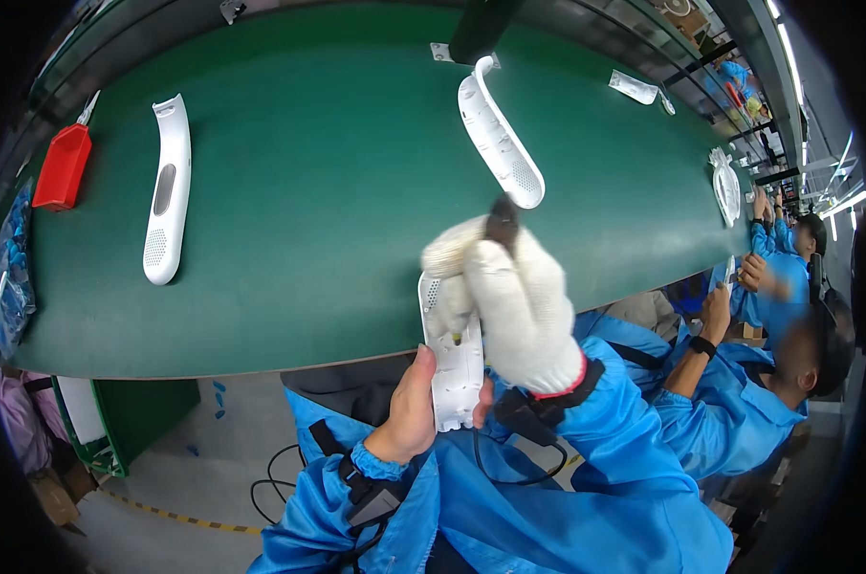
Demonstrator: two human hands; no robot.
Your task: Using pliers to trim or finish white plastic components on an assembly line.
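Observation:
My bare left hand [409, 413] grips a white plastic shell [459, 385] by its lower end, just off the front edge of the green table. The shell's inner side, with its ribs, faces up. Over the shell's upper part is my right hand [524, 311], in a white knitted glove, its fingers closed. A dark, blunt-ended piece [502, 226] sticks up from the gloved fingers; its kind I cannot make out. Beyond that hand lies another curved white shell [498, 129], hollow side up. A white shell with a grey oval inset [168, 191] rests farther left.
A red bin [65, 165] and a blue plastic bag [14, 273] sit at the table's left end. A dark post [482, 29] stands at the back. White parts [634, 88] and a white bundle [725, 187] lie right. Co-workers in blue [720, 411] sit close on my right.

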